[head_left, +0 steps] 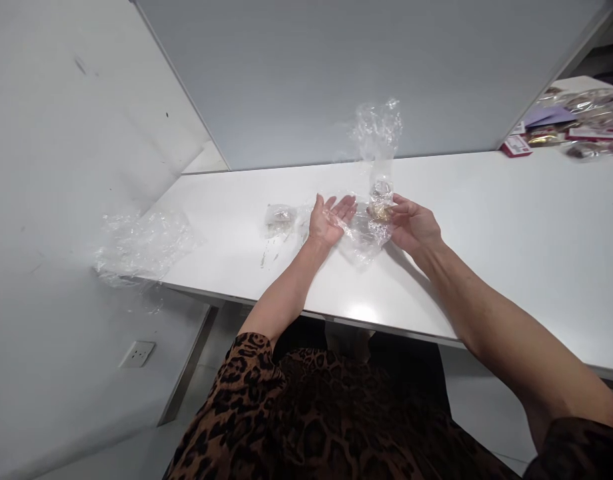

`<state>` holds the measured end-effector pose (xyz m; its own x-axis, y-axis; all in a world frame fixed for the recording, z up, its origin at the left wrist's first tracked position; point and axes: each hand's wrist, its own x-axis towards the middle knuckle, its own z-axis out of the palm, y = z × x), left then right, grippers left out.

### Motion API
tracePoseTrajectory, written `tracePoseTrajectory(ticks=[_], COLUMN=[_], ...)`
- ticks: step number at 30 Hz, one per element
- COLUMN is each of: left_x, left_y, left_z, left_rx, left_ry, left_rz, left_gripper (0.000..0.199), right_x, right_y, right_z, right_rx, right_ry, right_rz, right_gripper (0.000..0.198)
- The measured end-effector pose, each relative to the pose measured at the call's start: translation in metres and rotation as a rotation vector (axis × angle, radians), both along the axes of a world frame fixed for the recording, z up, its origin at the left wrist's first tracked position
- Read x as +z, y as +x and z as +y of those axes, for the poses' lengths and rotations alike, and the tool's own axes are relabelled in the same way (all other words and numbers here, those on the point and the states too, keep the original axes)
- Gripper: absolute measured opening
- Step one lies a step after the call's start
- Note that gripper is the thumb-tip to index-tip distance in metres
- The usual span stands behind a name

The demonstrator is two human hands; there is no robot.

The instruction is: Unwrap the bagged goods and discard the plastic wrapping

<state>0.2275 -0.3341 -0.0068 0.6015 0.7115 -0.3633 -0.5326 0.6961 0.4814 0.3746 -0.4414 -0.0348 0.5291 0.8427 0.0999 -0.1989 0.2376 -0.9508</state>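
My right hand [414, 225] pinches a clear plastic bag with a small gold-coloured item [380, 213] inside it, held above the white table. The item's exact kind is too small to make out. My left hand [331, 220] lies palm up with its fingers stretched out, against a loose part of the clear plastic film [362, 243]. Just beyond my right fingertips, more crinkled clear plastic [378, 130] stretches toward the back panel. A small clear packet [280, 217] with something pale in it rests on the table left of my left hand.
A heap of crumpled clear plastic [144, 247] sits at the left end of the white table [486, 267], by the wall. A grey panel [376, 60] stands along the back edge. Several bagged items and a red-and-white box [516, 146] lie at the far right.
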Motion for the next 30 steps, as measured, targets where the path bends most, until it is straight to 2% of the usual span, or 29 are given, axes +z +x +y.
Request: tracePoseTrajectory(ticks=[2,4,6,8,11,14,16,18,22,26,30], left_x=[-0.003,-0.006,-0.007,-0.007,-0.007,-0.004,-0.001,0.003,0.008,0.009,0.011], left_y=[0.003,0.006,0.009,0.010,0.009,0.007,0.005,0.002,-0.007,-0.013,-0.012], left_z=[-0.004,-0.008,-0.010,-0.011,-0.011,-0.013,-0.015,-0.013,-0.003,0.002,-0.001], left_rx=[-0.100,-0.196,-0.212,-0.161,-0.108,-0.127,-0.144,-0.142,-0.141,-0.197,-0.191], left_ry=[0.013,0.060,0.115,0.153,0.190,0.254,0.277,0.260,0.180,0.131,0.093], left_rz=[0.070,0.131,0.153,0.148,0.142,0.132,0.113,0.087,0.020,-0.055,-0.090], left_gripper=[0.050,0.031,0.005,0.012,0.021,0.021,0.020,0.020,0.030,0.036,0.033], right_x=[-0.001,-0.003,-0.006,-0.009,-0.010,-0.007,-0.003,0.001,0.003,-0.004,-0.003], right_y=[-0.001,-0.001,-0.002,-0.003,-0.006,-0.012,-0.014,-0.012,-0.001,0.005,-0.003], right_z=[0.001,0.004,0.007,0.009,0.009,0.006,0.004,0.002,0.004,0.007,0.005], right_rx=[-0.009,-0.003,-0.015,-0.079,-0.152,-0.085,-0.042,-0.029,-0.061,-0.150,-0.072], right_ry=[-0.017,-0.023,-0.051,-0.102,-0.133,-0.122,-0.119,-0.098,-0.022,-0.124,-0.128], right_rz=[0.104,0.146,0.156,0.160,0.082,-0.073,-0.093,-0.024,0.170,0.242,0.182], right_gripper=[0.043,0.043,0.038,0.038,0.051,0.074,0.082,0.075,0.045,0.043,0.048])
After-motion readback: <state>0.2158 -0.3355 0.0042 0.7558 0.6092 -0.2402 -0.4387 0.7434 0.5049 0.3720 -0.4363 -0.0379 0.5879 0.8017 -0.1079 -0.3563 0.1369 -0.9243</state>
